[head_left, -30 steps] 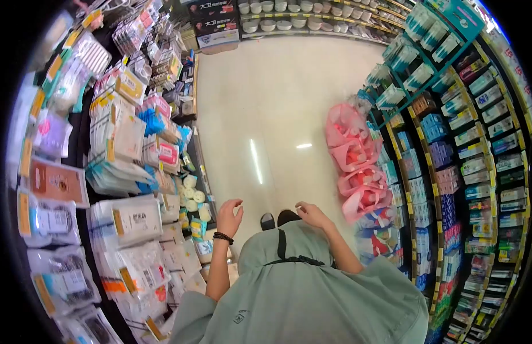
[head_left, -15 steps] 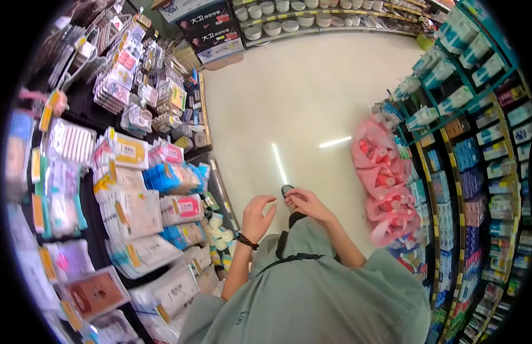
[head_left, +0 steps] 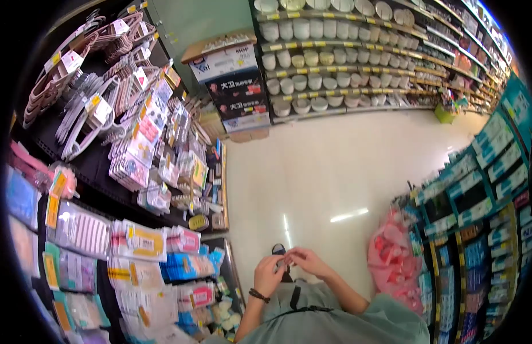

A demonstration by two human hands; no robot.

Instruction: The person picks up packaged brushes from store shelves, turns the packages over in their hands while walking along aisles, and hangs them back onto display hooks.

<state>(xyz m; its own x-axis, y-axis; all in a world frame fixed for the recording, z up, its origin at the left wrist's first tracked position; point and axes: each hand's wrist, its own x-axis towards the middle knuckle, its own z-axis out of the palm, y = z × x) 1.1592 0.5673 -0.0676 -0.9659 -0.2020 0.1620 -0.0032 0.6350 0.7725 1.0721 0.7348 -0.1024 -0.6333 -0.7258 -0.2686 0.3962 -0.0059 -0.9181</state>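
My left hand (head_left: 268, 272) is raised in front of my waist, its fingers loosely bent and the thumb a little apart. A dark beaded bracelet (head_left: 259, 295) circles that wrist. My right hand (head_left: 309, 262) is beside it with loosely curved fingers, and the fingertips of the two hands meet or nearly meet. I see no object in either hand, though the fingertips partly hide each other. Below them are my grey-green top (head_left: 335, 324) with a dark strap (head_left: 309, 309) across it, and a dark shoe (head_left: 278, 249) on the floor.
Packaged cloths (head_left: 137, 243) and hangers (head_left: 94, 112) fill the left shelving. Stacked mop boxes (head_left: 238, 86) stand ahead, beside shelves of bowls (head_left: 312, 83). Pink bags (head_left: 392, 258) line the right side, near racks of boxed goods (head_left: 449, 275). A pale shiny floor (head_left: 300, 172) runs between.
The view has tilted up, bringing more of the bowl shelves and hangers into sight. My hands sit lower in the view and have come together from slightly apart.
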